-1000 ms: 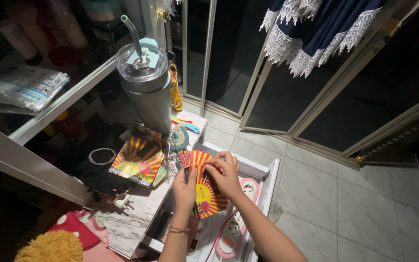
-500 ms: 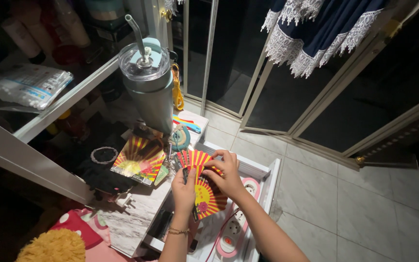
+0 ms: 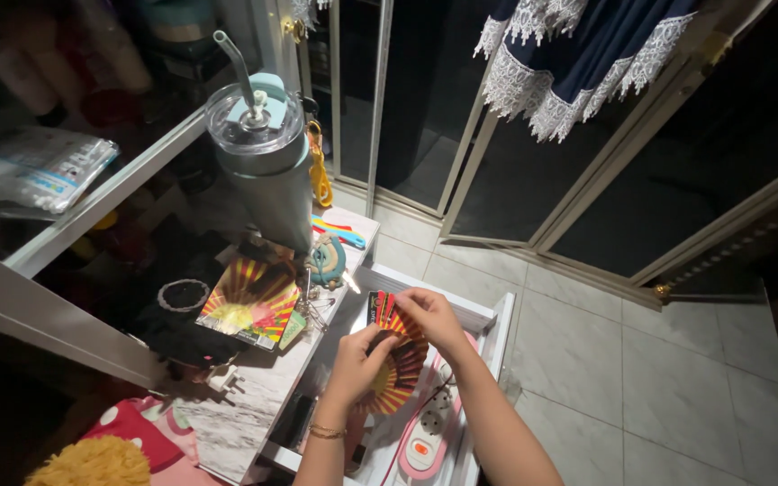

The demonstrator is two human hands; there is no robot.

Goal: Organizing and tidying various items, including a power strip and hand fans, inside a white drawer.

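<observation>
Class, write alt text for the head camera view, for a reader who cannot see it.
Two bare hands, the left hand and the right hand, hold a red-and-yellow sunburst packet over an open white drawer that holds a pink power strip. On the cabinet top beside it lie a matching packet and a large lidded tumbler with a straw.

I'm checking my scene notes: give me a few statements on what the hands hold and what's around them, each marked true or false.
1. Both the left hand and right hand hold the red-and-yellow striped packet. True.
2. The packet is held over the open white drawer. True.
3. The tumbler with a straw lies on its side. False: it stands upright.
4. The pink-and-white power strip sits on the floor tiles. False: it lies in the drawer.
5. A second striped packet lies on the tabletop. True.
</observation>
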